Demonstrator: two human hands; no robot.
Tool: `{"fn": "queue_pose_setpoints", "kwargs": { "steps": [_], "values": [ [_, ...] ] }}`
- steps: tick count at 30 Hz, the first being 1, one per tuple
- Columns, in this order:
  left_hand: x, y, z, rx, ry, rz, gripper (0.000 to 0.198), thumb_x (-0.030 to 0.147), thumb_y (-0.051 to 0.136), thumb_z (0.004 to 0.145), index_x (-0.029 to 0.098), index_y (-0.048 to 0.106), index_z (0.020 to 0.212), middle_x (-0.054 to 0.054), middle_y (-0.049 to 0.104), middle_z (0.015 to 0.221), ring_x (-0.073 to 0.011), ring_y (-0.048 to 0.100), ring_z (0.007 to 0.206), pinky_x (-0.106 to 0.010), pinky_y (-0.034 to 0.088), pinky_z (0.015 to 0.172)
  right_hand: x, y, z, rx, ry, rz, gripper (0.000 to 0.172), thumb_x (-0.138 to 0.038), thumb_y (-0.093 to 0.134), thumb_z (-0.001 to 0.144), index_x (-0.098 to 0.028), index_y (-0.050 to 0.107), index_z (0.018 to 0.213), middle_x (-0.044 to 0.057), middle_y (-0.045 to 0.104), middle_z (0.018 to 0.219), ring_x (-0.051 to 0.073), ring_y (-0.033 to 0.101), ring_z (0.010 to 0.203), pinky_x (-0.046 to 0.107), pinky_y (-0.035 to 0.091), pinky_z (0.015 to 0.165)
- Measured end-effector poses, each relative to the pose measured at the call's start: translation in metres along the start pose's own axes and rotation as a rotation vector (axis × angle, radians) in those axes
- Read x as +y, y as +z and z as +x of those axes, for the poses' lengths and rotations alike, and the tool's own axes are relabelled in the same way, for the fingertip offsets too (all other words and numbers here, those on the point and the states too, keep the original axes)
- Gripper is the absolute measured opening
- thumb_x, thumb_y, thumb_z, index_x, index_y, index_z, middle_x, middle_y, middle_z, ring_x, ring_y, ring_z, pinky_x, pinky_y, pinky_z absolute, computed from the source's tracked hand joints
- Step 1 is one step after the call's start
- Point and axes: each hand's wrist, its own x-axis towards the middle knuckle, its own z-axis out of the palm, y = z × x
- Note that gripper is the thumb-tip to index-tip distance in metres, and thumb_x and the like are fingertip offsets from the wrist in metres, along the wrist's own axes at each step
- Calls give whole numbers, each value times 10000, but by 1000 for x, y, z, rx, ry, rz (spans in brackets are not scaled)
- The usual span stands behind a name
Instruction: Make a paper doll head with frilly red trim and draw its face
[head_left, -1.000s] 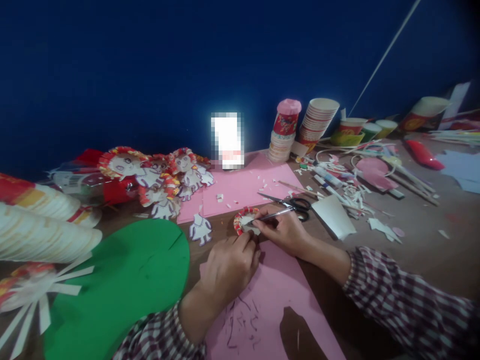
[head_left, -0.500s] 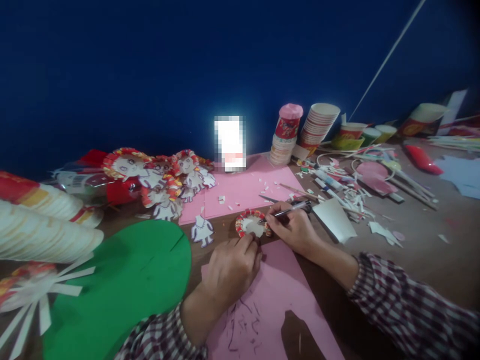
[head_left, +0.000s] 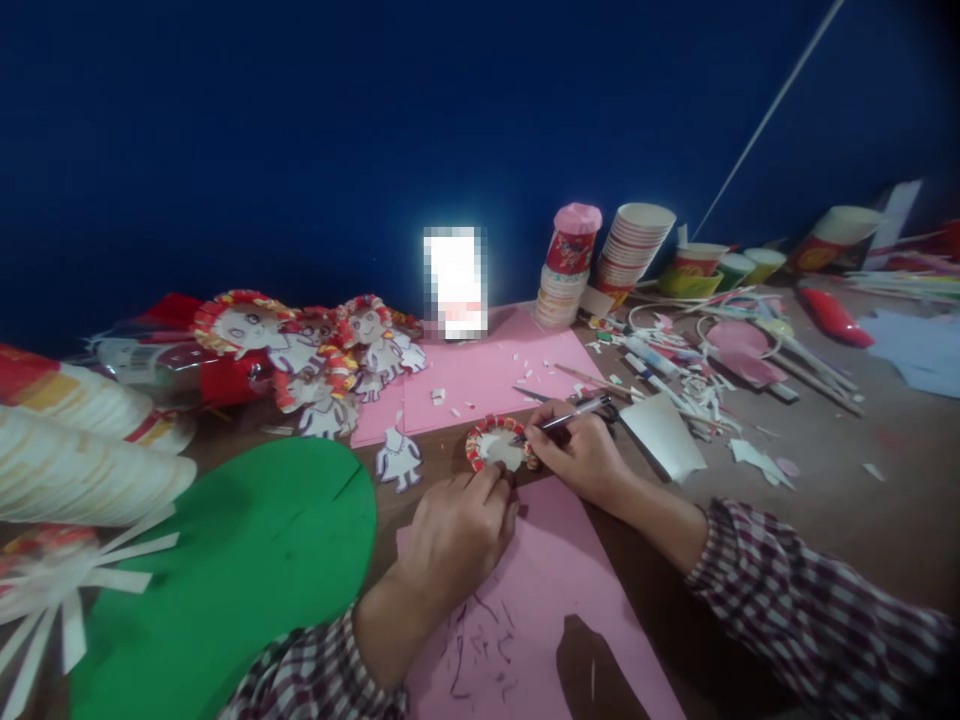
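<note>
My right hand (head_left: pixel 577 450) grips a pen (head_left: pixel 576 413), its tip down at the white middle of a paper doll head (head_left: pixel 495 446). A curled red, yellow and white paper rim circles that head. With curled fingers, my left hand (head_left: pixel 466 525) pinches the head's near edge; its thumb is partly hidden. To the left lies a white paper dress cutout (head_left: pixel 398 462) with purple outlines. Finished-looking paper dolls (head_left: pixel 366 335), with drawn faces and red-yellow rims, are piled farther left.
A green paper disc (head_left: pixel 262 540) and stacked paper cups (head_left: pixel 82 450) fill the left. Pink sheets (head_left: pixel 510 350) lie behind and under my hands. More cup stacks (head_left: pixel 636 250), markers (head_left: pixel 652 360) and paper scraps (head_left: pixel 757 460) spread right. A bright pixelated patch stands before the blue wall.
The whole view has shifted slightly, moving things a little to the left. Both hands keep their holds, and the pen stays at the doll head.
</note>
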Motion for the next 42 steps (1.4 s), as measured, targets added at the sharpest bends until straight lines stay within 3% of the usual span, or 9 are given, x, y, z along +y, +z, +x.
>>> {"fn": "queue_pose_setpoints", "kwargs": {
  "steps": [8,42],
  "values": [
    [0,0,0,16,5,17,280,257,371,911,147,613,995,-81,650,962,-209,638,810,-363,543,669,-4,0,0,-15,20,71,145,-329,524,842,-194,522,790,-8,629,564,136,607,506,213,463,493],
    [0,-1,0,9,19,21,273,251,379,906,147,609,1012,-79,646,966,-200,632,797,-345,535,666,-3,-1,0,11,-8,-1,109,-281,535,826,-180,554,788,-9,628,583,114,589,508,195,436,497]
  ]
}}
